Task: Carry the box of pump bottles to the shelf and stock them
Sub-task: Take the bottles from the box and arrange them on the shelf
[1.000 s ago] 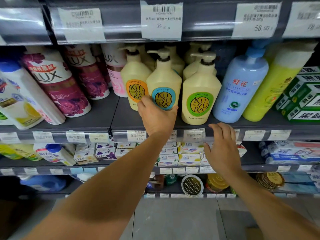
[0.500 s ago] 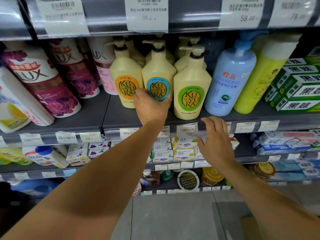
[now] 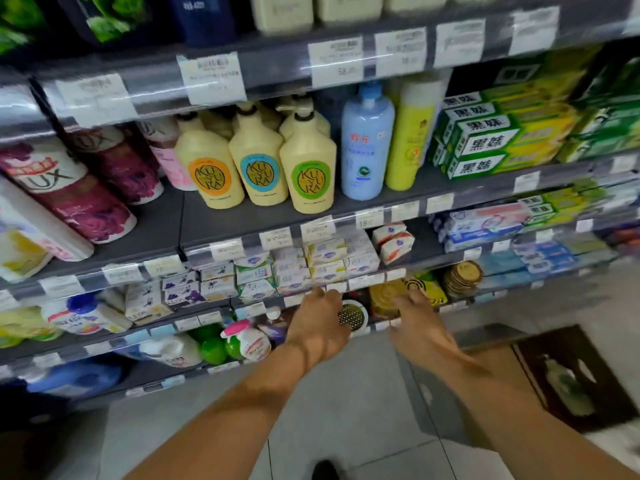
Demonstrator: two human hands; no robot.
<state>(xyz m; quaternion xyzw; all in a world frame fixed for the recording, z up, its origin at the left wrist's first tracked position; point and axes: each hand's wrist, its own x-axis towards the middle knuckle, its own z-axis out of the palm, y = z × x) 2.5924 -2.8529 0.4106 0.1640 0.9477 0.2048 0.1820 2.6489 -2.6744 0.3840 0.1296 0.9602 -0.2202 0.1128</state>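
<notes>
Three cream pump bottles stand in a front row on the grey shelf (image 3: 242,223): one with an orange label (image 3: 207,171), one with a blue label (image 3: 259,168), one with a green label (image 3: 308,174). More cream bottles stand behind them. My left hand (image 3: 320,323) and my right hand (image 3: 420,323) hang well below that shelf, in front of the lower shelves, both holding nothing with fingers loosely apart. A brown cardboard box (image 3: 568,375) sits on the floor at the lower right with one pump bottle (image 3: 568,386) visible inside. The frame is blurred.
Maroon and pink Lux bottles (image 3: 86,195) lean at the left. A blue bottle (image 3: 367,143) and a yellow-green bottle (image 3: 410,133) stand right of the cream row, then green toothpaste boxes (image 3: 485,140). Soap packs (image 3: 287,268) fill the shelf below. Grey floor tiles (image 3: 346,410) lie underneath.
My left hand has let go of the blue-label bottle and both hands have dropped away from the shelf. The view has pulled back and swung right, bringing the floor box into sight.
</notes>
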